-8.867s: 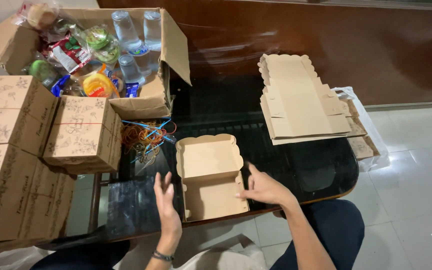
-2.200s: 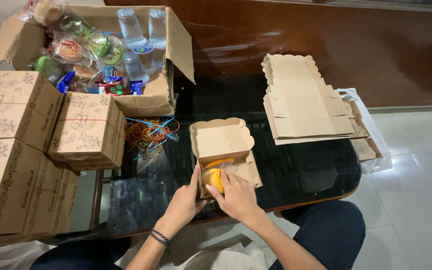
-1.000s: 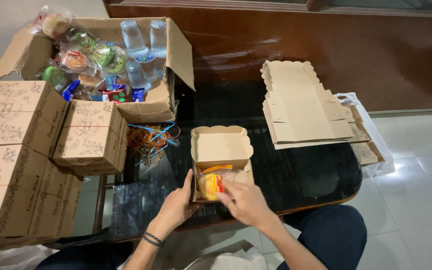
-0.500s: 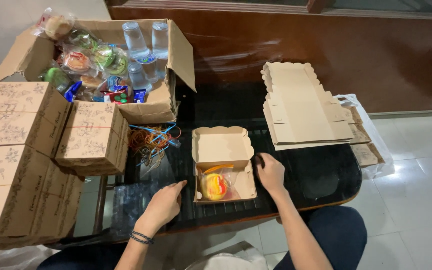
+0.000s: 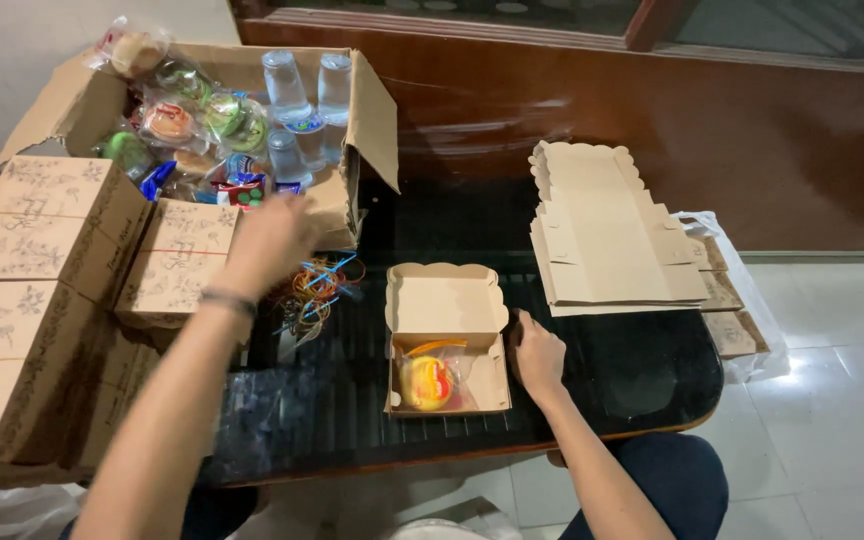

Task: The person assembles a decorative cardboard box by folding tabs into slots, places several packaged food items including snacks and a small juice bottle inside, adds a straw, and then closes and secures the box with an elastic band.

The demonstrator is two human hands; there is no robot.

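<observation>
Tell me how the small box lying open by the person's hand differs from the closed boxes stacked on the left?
The open box has its lid up, showing a wrapped yellow snack inside; the closed boxes are shut, contents hidden. The open box lies alone on the dark table; the closed ones are stacked. The closed boxes show printed patterns; the open box's inside is plain. Both are brown cardboard.

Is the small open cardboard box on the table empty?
No, the small open cardboard box holds a yellow wrapped snack in its bottom half.
</observation>
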